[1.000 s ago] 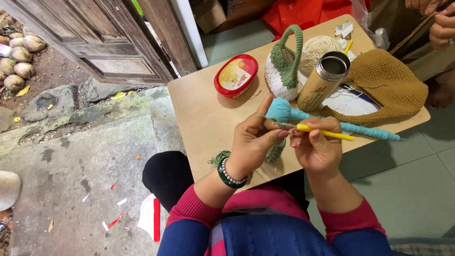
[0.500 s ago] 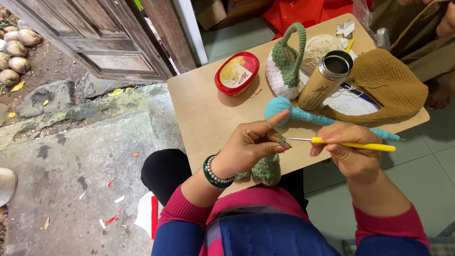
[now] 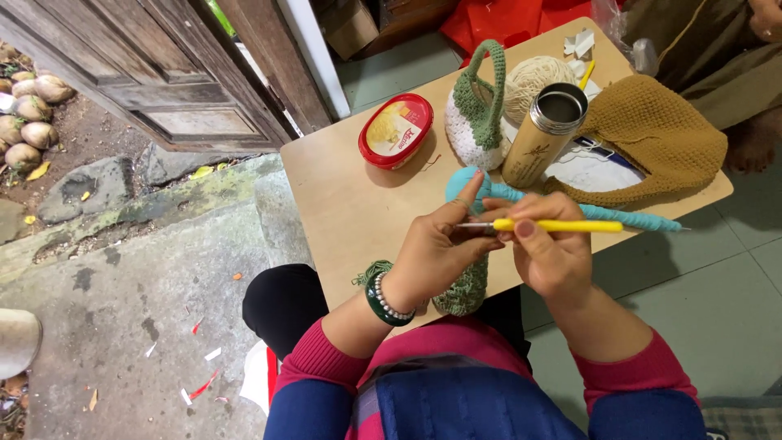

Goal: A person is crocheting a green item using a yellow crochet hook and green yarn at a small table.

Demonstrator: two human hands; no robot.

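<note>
My left hand (image 3: 436,248) pinches a green crochet piece (image 3: 463,289) that hangs down over the near edge of the small wooden table (image 3: 342,204). A green yarn strand runs over its index finger. My right hand (image 3: 550,253) grips a yellow-handled crochet hook (image 3: 554,226), held level with its metal tip pointing left into the work between the two hands. A long teal crochet piece (image 3: 619,216) lies on the table just behind my hands.
On the table stand a red-lidded oval tub (image 3: 395,130), a white and green crochet bag (image 3: 476,122), a cream yarn ball (image 3: 533,81), a gold metal flask (image 3: 544,134) and a mustard crochet bag (image 3: 660,134). Wooden door and stones at left.
My right hand has drawn back to the left, bringing the hook tip into the green piece. Both hands are now close together again over the table's near edge.
</note>
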